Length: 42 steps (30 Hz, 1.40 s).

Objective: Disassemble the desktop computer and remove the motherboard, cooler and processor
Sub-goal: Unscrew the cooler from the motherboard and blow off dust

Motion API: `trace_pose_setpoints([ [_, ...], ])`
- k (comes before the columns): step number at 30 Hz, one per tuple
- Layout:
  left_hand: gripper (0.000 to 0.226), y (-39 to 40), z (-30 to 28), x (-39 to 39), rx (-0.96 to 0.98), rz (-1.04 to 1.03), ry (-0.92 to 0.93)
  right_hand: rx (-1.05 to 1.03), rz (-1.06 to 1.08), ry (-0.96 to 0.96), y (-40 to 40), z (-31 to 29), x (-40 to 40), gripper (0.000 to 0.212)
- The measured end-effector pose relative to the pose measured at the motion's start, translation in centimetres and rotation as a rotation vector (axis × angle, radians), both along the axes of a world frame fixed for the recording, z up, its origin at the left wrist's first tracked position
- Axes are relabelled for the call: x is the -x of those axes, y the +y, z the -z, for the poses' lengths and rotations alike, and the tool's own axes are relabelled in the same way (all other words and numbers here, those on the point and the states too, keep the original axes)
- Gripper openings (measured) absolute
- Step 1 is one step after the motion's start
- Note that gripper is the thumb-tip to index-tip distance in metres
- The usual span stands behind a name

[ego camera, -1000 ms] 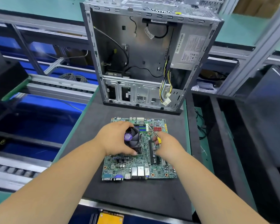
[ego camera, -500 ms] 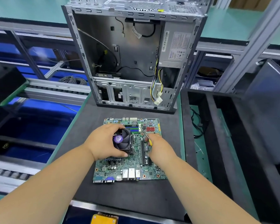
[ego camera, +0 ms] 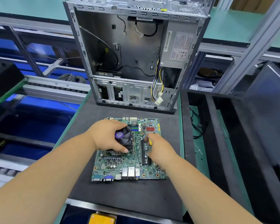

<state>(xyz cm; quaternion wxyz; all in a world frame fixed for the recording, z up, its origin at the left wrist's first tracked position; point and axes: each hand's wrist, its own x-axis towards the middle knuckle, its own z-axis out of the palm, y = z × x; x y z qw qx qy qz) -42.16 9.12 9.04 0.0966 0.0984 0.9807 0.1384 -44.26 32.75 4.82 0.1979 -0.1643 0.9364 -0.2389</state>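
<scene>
The motherboard (ego camera: 129, 152) lies out of the case (ego camera: 136, 54) on the worktop (ego camera: 136, 196), case at twelve o'clock. Left hand (ego camera: 108, 136) grips the cooler (ego camera: 124, 138), apparently still seated; right hand (ego camera: 158, 147) pinches a screwdriver (ego camera: 146, 135). Cooler and processor remain.

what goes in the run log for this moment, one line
board out on mat | left hand grips cooler | right hand holds screwdriver
</scene>
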Motion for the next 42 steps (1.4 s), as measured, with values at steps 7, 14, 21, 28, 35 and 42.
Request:
trace_pose_setpoints([
  [7,0.095,-0.1,-0.1,0.1,0.004,0.013,-0.014,0.019,0.026,-0.048,0.0,-0.7,0.2,0.043],
  [14,0.090,-0.2,-0.4,0.0,0.030,0.044,-0.012,0.060,0.106,-0.111,-0.3,-1.2,0.1,0.038],
  [21,0.098,-0.2,1.4,-2.2,-0.031,-0.006,0.149,0.073,0.142,-0.136,-0.5,-1.5,-0.2,0.027],
  [28,0.086,-1.1,3.4,-4.4,-0.480,-0.194,0.162,0.121,0.159,0.070,-0.5,-4.0,0.7,0.025],
  [35,0.016,-3.3,5.1,-5.7,-0.808,-0.577,0.171,0.299,0.125,0.151,-3.8,-9.0,1.3,0.023],
  [42,0.016,-4.4,5.4,-5.1,-0.802,-0.517,0.075,0.217,-0.031,0.212,-9.3,-12.0,0.6,0.021],
])
